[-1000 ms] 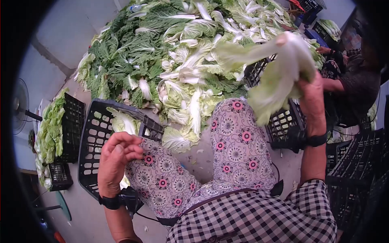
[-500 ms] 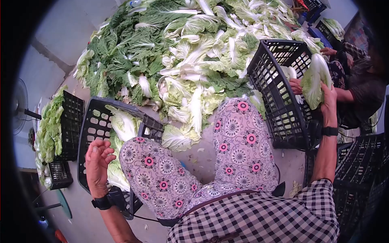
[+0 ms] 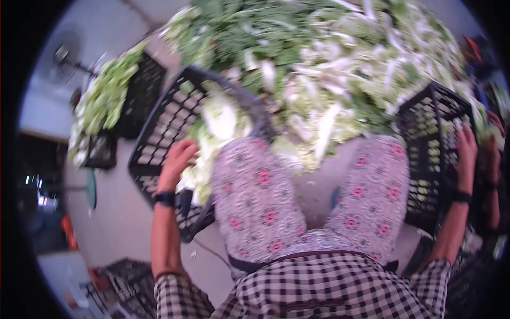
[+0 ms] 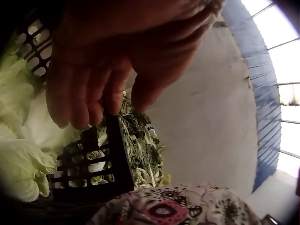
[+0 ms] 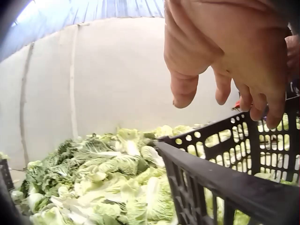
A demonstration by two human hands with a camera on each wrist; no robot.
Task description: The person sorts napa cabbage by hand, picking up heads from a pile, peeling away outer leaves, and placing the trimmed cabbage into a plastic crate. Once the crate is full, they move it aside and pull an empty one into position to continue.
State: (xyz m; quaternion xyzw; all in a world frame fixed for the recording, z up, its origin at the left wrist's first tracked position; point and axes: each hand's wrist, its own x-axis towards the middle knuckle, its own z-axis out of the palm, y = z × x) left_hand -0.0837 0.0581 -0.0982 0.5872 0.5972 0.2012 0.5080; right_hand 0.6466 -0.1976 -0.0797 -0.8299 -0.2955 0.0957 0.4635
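Hands, 2: the left hand (image 3: 179,159) is hanging over the near side of the left crate (image 3: 257,103), its fingers loosely bent and parted from the thumb, gripping nothing; the right hand (image 3: 466,151) is hovering over the right crate (image 5: 211,168), its fingers relaxed and spread a little, also gripping nothing.

Progress, by judgement: partway. Cabbages (image 3: 220,118) are already lying in the left crate, beside the seated person's knee (image 3: 260,175). A large heap of leaves and cabbage pieces (image 3: 319,53) is covering the far floor; how much of it is waiting to be handled, I cannot tell.

Containers, 4 noted: the left crate, leaning and holding pale cabbages; the right crate, with pale green showing through its slots, its fill uncertain; a dark crate (image 3: 141,95) at far left, with pale green vegetables (image 3: 109,95) bulging along its side; and 1 smaller crate (image 3: 101,151), sitting just below it.
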